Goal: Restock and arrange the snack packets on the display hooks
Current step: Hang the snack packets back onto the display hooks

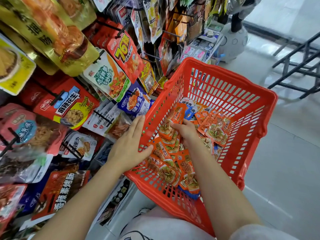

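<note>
Since the red basket [256,108] is tipped up on its side against the rack, its open mouth faces the person and the small orange snack packets [214,130] have slid into a loose heap on the lower mesh wall, which I'd guess is the whole point: easy reaching without bending in. The left hand [131,144] is flat and spread, fingers straight, pressing the basket's near wall from outside with the thumb hooked over the rim, holding nothing, looks like it's just steadying the thing. The right hand [183,130] is down inside with its fingers curled round one orange packet [176,113], lifting its upper end off the pile. That packet's long axis runs roughly up the frame, leaning a bit right, top edge pointing toward the display hooks [103,116] and the bigger bags hanging on them. The rest lie every which way, no common direction. Next job is probably finding the hang hole at the top edge, can't see it from here.
</note>
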### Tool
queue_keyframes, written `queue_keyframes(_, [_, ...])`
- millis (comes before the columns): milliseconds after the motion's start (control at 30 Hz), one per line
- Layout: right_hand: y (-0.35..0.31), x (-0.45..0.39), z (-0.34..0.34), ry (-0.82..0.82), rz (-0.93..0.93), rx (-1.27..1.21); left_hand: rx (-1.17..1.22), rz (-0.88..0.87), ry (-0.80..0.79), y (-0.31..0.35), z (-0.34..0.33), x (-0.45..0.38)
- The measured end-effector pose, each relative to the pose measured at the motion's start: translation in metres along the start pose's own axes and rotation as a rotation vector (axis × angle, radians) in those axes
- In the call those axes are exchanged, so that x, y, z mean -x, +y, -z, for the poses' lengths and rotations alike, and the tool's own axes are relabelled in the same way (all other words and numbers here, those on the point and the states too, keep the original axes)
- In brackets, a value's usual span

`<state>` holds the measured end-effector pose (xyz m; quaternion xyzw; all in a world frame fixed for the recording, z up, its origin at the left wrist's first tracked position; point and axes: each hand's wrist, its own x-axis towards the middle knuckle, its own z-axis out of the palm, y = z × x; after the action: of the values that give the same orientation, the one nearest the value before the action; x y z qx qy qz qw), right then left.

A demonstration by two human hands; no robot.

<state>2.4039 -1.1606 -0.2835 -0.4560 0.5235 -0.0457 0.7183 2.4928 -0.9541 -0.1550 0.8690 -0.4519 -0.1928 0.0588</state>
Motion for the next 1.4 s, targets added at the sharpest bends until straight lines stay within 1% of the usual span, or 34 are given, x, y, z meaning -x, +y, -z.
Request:
queue_keyframes(67, [-0.009,0.019,0.003,-0.023,0.013,0.001,0.0,-0.003,-0.003,0.001,0.001,0.0])
queue_keyframes(200, [-0.02,0.04,0.002,0.007,0.127,0.06,0.016,0.0,-0.011,0.001,0.002,0.0])
queue_keyframes(367, [-0.037,0.053,0.009,0.022,0.217,-0.017,0.045,0.0,-0.031,0.003,0.005,0.001])
queue_keyframes(467, [-0.048,0.058,0.019,-0.006,0.237,-0.071,0.087,-0.003,-0.039,0.001,0.005,0.0])
queue_keyframes(533, [-0.055,0.064,0.023,-0.057,0.235,-0.114,0.166,0.009,-0.04,0.0,0.005,0.0])
queue_keyframes(567, [-0.06,0.07,0.024,-0.104,0.227,-0.137,0.228,0.014,-0.013,0.002,0.007,0.001])
queue_keyframes(633, [-0.07,0.084,0.024,-0.223,0.234,-0.174,0.403,0.023,0.129,0.009,0.015,0.002])
queue_keyframes(700, [-0.077,0.099,0.022,-0.331,0.226,-0.231,0.657,0.065,0.244,0.023,0.032,0.003])
queue_keyframes(733, [-0.081,0.109,0.018,-0.4,0.232,-0.259,0.829,0.102,0.236,0.03,0.039,0.003])
queue_keyframes(767, [-0.084,0.119,0.012,-0.463,0.249,-0.282,1.024,0.142,0.19,0.037,0.047,0.003])
queue_keyframes(800, [-0.085,0.126,0.007,-0.505,0.271,-0.298,1.209,0.19,0.105,0.042,0.052,0.002])
queue_keyframes(833, [-0.085,0.131,0.002,-0.531,0.29,-0.312,1.376,0.229,-0.014,0.046,0.055,0.002])
queue_keyframes(900, [-0.085,0.137,-0.006,-0.556,0.304,-0.329,1.595,0.284,-0.25,0.052,0.058,0.006])
queue_keyframes(933, [-0.085,0.138,-0.007,-0.556,0.295,-0.326,1.639,0.292,-0.317,0.053,0.057,0.009])
queue_keyframes(1000, [-0.086,0.139,-0.006,-0.521,0.266,-0.3,1.656,0.326,-0.352,0.053,0.054,0.013])
queue_keyframes(1067, [-0.085,0.138,-0.003,-0.462,0.249,-0.283,1.585,0.336,-0.344,0.047,0.043,0.013])
queue_keyframes(1167, [-0.08,0.141,-0.006,-0.385,0.242,-0.236,1.443,0.426,-0.278,0.037,0.026,0.015])
queue_keyframes(1233, [-0.077,0.146,-0.009,-0.343,0.266,-0.182,1.427,0.468,-0.229,0.032,0.017,0.016])
queue_keyframes(1333, [-0.074,0.149,-0.008,-0.369,0.298,-0.129,1.633,0.46,-0.21,0.038,0.024,0.023])
queue_keyframes(1400, [-0.072,0.147,-0.006,-0.392,0.282,-0.108,1.712,0.444,-0.195,0.039,0.027,0.027])
